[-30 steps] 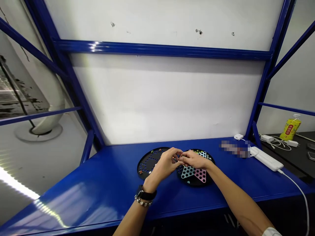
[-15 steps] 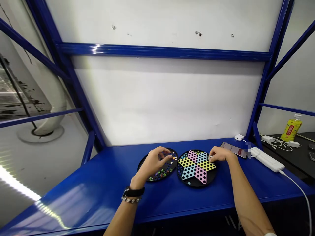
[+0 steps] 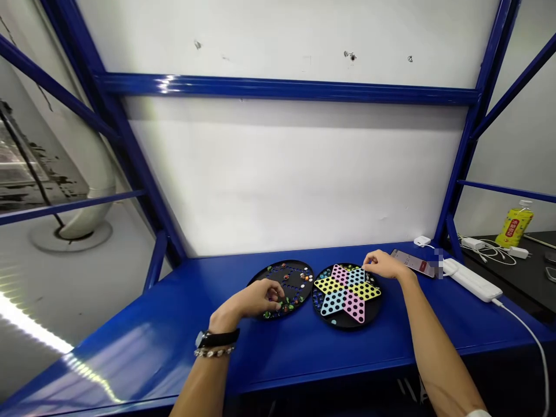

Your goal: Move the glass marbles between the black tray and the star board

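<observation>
Two round black trays lie side by side. The left tray (image 3: 292,293) has rows of blue-edged holes, with small green, red, orange and white marbles around its rim. Over its near left part is my left hand (image 3: 256,298), fingers curved and thumb apart from them, close to the green marbles (image 3: 285,304). On the right tray (image 3: 370,313) sits a star-shaped Chinese checkers board (image 3: 346,289) in pink, yellow and light blue, full of holes. My right hand (image 3: 384,264) pinches at that tray's far right rim; what its fingertips hold is hidden.
Behind the right hand lies a phone (image 3: 414,263). A white power strip (image 3: 471,282) and its cable run along the blue table's (image 3: 174,330) right side. A white charger (image 3: 421,241) stands at the back. A yellow bottle (image 3: 515,225) is on the black table beyond.
My left hand has moved left and nearer to me, from the left tray's right side to its near left part. My right hand has shifted slightly left and away, along the right tray's rim.
</observation>
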Tool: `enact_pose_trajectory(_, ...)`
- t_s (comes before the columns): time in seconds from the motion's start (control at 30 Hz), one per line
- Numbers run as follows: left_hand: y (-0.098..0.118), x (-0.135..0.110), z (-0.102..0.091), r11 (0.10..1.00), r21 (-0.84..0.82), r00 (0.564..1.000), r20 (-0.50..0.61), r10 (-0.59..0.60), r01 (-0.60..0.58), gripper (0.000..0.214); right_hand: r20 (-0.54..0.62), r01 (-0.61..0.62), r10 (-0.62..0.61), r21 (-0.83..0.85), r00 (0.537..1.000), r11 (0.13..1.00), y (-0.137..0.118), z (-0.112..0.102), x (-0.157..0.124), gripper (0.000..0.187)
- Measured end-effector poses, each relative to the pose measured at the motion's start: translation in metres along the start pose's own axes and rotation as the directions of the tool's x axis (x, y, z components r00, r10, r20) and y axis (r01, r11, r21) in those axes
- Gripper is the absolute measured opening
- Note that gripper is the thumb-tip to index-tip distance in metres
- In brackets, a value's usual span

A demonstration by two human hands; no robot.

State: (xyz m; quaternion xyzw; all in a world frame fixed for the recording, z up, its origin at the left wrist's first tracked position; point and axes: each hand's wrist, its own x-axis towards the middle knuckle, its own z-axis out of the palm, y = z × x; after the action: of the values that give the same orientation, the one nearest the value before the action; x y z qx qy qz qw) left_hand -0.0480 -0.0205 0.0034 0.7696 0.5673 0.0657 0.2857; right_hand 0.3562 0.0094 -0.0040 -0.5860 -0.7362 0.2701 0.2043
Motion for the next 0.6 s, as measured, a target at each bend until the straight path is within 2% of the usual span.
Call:
enact_pose_trajectory(0.13,0.001,-0.001,0.001,1.0,0.029,0.999,-0.04,-0.002,0.003,0.037,0.004,0.041,-0.041,-0.002,0.999,0.999,-0.001,0.005,0.005,0.022)
enact_pose_trajectory(0.27,0.013,0.0,0.005,0.998,0.046,0.999,-0.01,0.038,-0.038,0.04,0.0,0.055,-0.055,0.004,0.998,0.998,-0.002,0.01,0.008,0.023)
enact_pose_trajectory(0.47,0.017,0.006,0.012,0.993,0.072,0.996,-0.007,0.093,-0.092,0.023,-0.002,0.074,-0.074,0.003,0.997,0.997,-0.006,0.013,0.007,0.021)
enact_pose_trajectory(0.6,0.021,0.005,0.01,0.993,0.083,0.996,0.03,0.083,-0.085,0.02,0.021,0.061,-0.062,0.011,0.998,0.998,-0.01,0.015,0.006,0.021)
